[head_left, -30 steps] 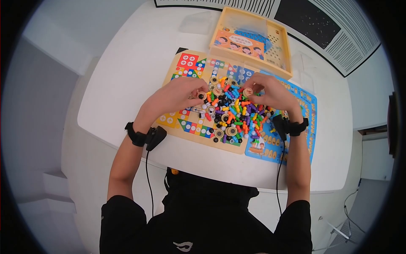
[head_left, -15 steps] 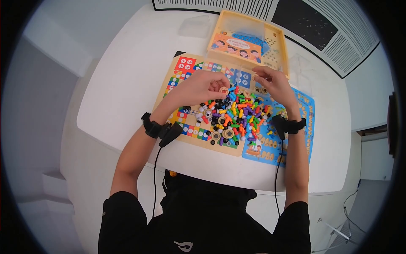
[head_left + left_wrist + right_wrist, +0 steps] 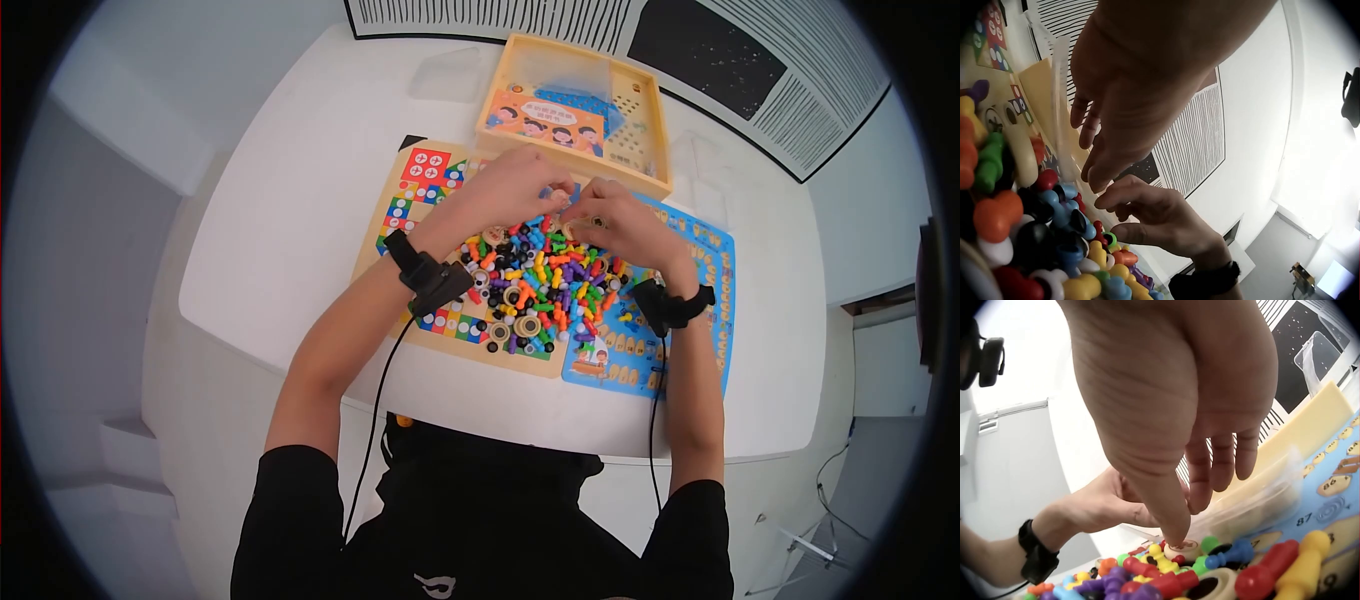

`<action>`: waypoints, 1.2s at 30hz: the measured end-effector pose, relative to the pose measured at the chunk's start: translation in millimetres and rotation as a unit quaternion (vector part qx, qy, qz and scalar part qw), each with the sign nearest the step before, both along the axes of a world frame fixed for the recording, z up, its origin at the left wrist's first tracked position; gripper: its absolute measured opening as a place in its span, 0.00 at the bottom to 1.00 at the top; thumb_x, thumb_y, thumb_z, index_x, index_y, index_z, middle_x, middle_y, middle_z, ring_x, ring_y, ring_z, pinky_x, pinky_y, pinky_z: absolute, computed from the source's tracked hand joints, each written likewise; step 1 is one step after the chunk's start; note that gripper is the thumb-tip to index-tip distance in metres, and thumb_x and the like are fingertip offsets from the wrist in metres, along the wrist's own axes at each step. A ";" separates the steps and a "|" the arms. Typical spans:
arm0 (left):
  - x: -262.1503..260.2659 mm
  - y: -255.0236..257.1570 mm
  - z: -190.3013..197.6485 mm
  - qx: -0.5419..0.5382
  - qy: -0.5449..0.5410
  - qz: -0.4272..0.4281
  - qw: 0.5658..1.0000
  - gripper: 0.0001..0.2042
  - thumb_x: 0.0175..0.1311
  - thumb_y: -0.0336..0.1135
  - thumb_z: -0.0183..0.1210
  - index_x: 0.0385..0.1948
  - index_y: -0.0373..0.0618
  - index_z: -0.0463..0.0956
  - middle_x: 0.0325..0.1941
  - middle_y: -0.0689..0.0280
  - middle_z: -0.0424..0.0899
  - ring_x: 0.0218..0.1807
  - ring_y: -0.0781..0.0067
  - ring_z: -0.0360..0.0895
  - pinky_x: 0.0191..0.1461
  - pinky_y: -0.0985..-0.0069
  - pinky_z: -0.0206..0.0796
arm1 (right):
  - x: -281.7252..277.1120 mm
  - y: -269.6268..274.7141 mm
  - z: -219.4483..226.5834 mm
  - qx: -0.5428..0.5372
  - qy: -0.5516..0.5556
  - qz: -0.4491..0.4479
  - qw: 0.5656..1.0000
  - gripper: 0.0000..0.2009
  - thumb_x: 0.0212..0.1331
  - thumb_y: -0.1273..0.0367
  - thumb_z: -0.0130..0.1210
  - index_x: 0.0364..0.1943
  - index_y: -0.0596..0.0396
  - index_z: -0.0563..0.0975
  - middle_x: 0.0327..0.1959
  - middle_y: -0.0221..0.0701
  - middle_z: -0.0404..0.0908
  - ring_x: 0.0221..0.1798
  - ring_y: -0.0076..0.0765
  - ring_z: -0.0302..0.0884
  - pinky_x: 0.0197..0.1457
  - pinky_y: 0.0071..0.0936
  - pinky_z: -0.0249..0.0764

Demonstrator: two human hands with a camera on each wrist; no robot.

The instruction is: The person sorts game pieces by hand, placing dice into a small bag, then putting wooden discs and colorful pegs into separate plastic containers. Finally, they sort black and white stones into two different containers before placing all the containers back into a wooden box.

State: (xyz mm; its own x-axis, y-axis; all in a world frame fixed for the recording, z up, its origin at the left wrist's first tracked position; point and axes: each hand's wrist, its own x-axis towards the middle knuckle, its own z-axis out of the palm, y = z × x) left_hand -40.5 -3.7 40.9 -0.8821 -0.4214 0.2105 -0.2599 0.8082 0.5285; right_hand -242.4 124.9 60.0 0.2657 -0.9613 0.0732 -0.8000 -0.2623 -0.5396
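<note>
Above the far side of a heap of coloured pegs and balls (image 3: 545, 285), both hands almost meet. The left hand (image 3: 500, 190) pinches a wooden disc (image 3: 560, 197) between thumb and fingertips; its own wrist view hides that disc. Just right of it, the right hand (image 3: 625, 228) has thumb and finger on another wooden disc (image 3: 569, 231). In the right wrist view this disc (image 3: 1182, 550) with a red mark lies under the thumb, low among the pegs. More wooden discs (image 3: 527, 326) lie at the heap's near edge.
Under the heap lie a ludo-patterned board (image 3: 380, 240) and a blue printed board (image 3: 715, 300). Behind them stands a shallow wooden box (image 3: 655, 150) with an orange booklet (image 3: 545, 125). Clear plastic pieces (image 3: 445, 75) rest on the white table (image 3: 270, 220).
The left hand has moved right and away from the body, carrying its disc. After reaching the far edge of the heap, the right hand has come back left, beside the left hand.
</note>
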 end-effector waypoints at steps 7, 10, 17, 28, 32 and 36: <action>1.6 -4.7 -9.9 -0.132 -0.032 -0.046 0.990 0.14 0.69 0.39 0.62 0.53 0.51 0.87 0.55 0.64 0.85 0.65 0.55 0.72 0.71 0.61 0.66 | -0.6 -0.9 -7.5 -0.035 0.010 0.051 0.998 0.12 0.58 0.71 0.69 0.47 0.47 0.87 0.42 0.32 0.77 0.52 0.42 0.75 0.58 0.37 0.73; 2.1 -3.5 -9.9 -0.127 -0.037 -0.044 0.990 0.14 0.69 0.39 0.61 0.52 0.51 0.87 0.55 0.65 0.84 0.65 0.55 0.71 0.71 0.61 0.66 | 0.1 -1.2 -8.6 -0.046 0.031 0.057 0.997 0.12 0.57 0.71 0.69 0.47 0.46 0.87 0.42 0.32 0.77 0.52 0.43 0.75 0.59 0.38 0.73; -5.7 -2.9 14.4 -0.035 -0.122 -0.053 0.990 0.09 0.68 0.36 0.63 0.46 0.47 0.87 0.50 0.63 0.85 0.63 0.56 0.74 0.69 0.61 0.67 | 0.3 -2.3 -11.1 -0.060 0.007 0.062 0.996 0.07 0.57 0.71 0.69 0.39 0.50 0.85 0.42 0.33 0.78 0.51 0.45 0.76 0.56 0.39 0.75; -12.3 -15.3 8.1 0.029 -0.065 -0.092 0.993 0.09 0.63 0.33 0.65 0.43 0.44 0.86 0.44 0.61 0.90 0.53 0.56 0.83 0.60 0.60 0.72 | -6.7 -6.0 0.9 -0.051 -0.077 -0.035 0.995 0.06 0.59 0.72 0.68 0.38 0.58 0.84 0.36 0.33 0.84 0.39 0.38 0.81 0.46 0.35 0.78; -17.3 -19.6 3.3 0.085 -0.065 -0.087 0.990 0.10 0.63 0.32 0.65 0.44 0.43 0.86 0.41 0.59 0.91 0.49 0.58 0.86 0.58 0.61 0.73 | -14.3 -11.8 -10.8 -0.053 -0.128 -0.129 0.982 0.08 0.64 0.72 0.66 0.44 0.58 0.86 0.38 0.35 0.88 0.38 0.30 0.85 0.44 0.30 0.79; -14.3 -18.7 6.0 0.061 -0.081 -0.075 0.992 0.10 0.64 0.32 0.65 0.44 0.43 0.86 0.43 0.58 0.90 0.52 0.59 0.84 0.59 0.63 0.73 | -15.7 -12.9 -23.3 -0.016 -0.074 -0.105 0.992 0.10 0.65 0.72 0.64 0.47 0.59 0.86 0.39 0.37 0.90 0.41 0.34 0.87 0.46 0.31 0.80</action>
